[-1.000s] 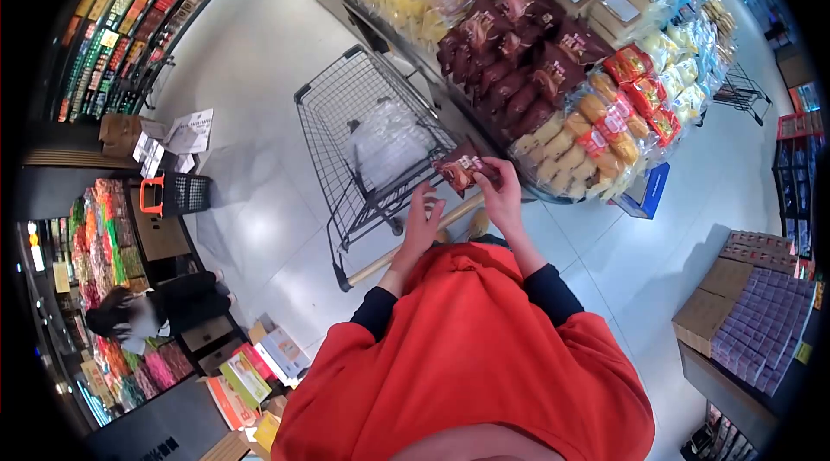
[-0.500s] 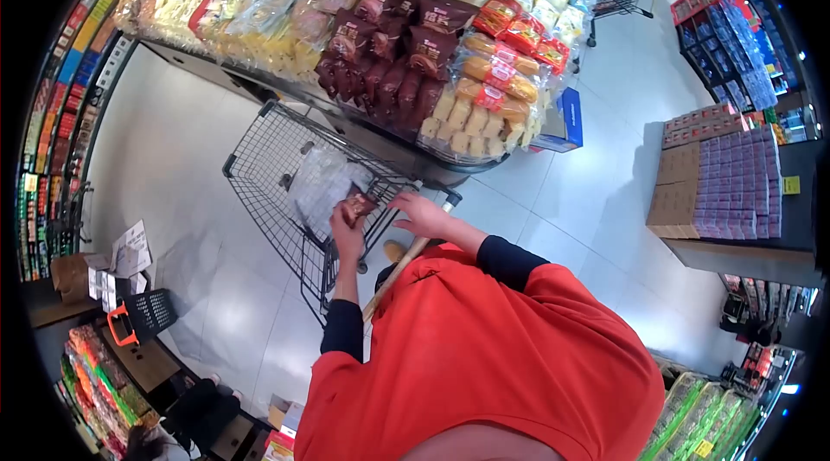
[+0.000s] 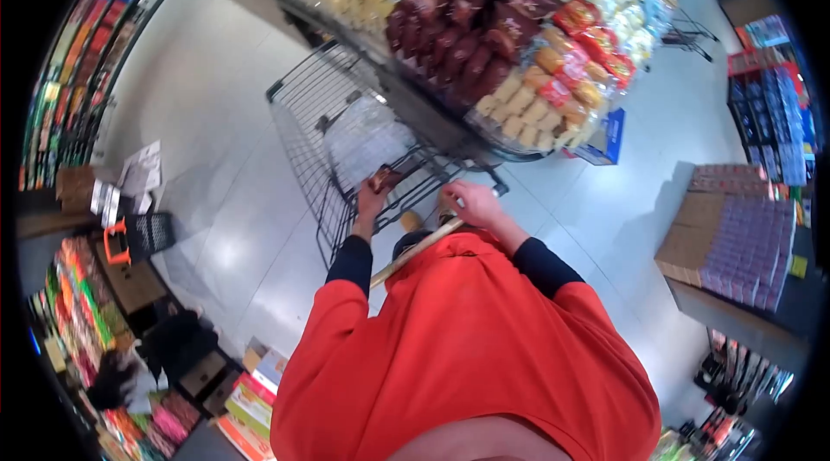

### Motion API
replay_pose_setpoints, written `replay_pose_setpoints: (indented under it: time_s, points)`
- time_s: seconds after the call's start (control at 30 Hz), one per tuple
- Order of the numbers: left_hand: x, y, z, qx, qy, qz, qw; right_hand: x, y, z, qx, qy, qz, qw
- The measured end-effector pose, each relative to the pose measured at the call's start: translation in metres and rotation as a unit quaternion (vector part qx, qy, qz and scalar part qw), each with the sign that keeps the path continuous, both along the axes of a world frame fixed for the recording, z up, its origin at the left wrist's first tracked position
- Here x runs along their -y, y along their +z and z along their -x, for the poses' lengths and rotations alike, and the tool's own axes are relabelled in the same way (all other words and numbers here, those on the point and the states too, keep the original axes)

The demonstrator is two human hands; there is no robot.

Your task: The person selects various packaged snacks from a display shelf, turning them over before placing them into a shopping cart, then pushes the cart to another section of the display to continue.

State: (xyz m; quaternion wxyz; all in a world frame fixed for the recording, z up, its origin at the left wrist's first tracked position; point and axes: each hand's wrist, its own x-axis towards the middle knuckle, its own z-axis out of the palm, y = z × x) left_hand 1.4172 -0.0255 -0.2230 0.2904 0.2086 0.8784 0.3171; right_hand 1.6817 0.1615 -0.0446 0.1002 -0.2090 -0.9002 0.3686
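My left hand (image 3: 371, 201) is closed around a small brown packet (image 3: 386, 177), held above the near end of the shopping cart (image 3: 304, 128). In the cart's wire basket lies a clear plastic bag with whitish contents (image 3: 367, 141). My right hand (image 3: 472, 203) is beside the cart's pale handle bar (image 3: 413, 252), near its right end. Its fingers are curled together, and whether anything is between them cannot be made out.
A display stand beyond the cart carries brown bags (image 3: 467, 24), packaged bread (image 3: 527, 111) and other wrapped goods. A blue box (image 3: 605, 139) stands on the floor beside it. Stacked purple cartons (image 3: 748, 245) are at right. A black basket with an orange handle (image 3: 149, 234) sits at left.
The view has turned, so the cart and display appear further right. My right hand's fingers have gone from stretched out to curled. My left hand still holds the brown packet.
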Motion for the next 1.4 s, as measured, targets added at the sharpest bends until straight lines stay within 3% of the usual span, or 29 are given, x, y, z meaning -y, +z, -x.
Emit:
replay_pose_setpoints:
  time_s: [0.07,0.2,0.43,0.53,0.63,0.87,0.93,1.07,1.2,1.33,1.4]
  points:
    - [-0.003,0.005,0.001,0.013,0.009,0.013,1.000,-0.001,0.006,0.000,-0.004,0.011,-0.043,0.999]
    - [0.000,0.002,0.003,0.026,0.054,0.003,0.998,-0.001,0.002,0.006,-0.012,0.022,-0.024,0.999]
    - [0.005,-0.011,0.009,-0.021,-0.019,0.006,1.000,-0.004,0.000,0.012,-0.025,-0.003,-0.035,0.999]
    - [0.014,-0.064,0.023,0.025,-0.025,-0.029,0.999,-0.008,0.002,0.011,-0.017,-0.009,-0.037,0.999]
    - [0.015,-0.072,0.028,0.042,-0.048,-0.008,0.998,-0.010,0.003,0.012,-0.027,0.003,-0.055,0.998]
    - [0.007,-0.050,0.031,0.055,-0.111,0.048,0.991,-0.014,0.005,0.016,-0.003,0.008,-0.050,0.999]
    - [0.008,-0.048,0.027,0.055,-0.107,0.078,0.990,-0.015,0.004,0.017,0.008,0.013,-0.049,0.999]
    - [0.009,-0.062,0.028,0.058,-0.058,0.020,0.996,-0.019,0.004,0.020,-0.001,0.019,-0.049,0.999]
    - [0.001,-0.030,0.016,0.043,0.011,0.060,0.997,-0.021,0.002,0.022,-0.013,0.027,-0.056,0.998]
    - [-0.002,-0.013,0.008,0.015,0.051,0.077,0.996,-0.022,0.008,0.025,0.005,0.025,-0.027,0.999]
    - [-0.001,-0.021,0.008,-0.017,0.062,0.076,0.995,-0.029,0.011,0.027,-0.066,-0.013,0.140,0.988]
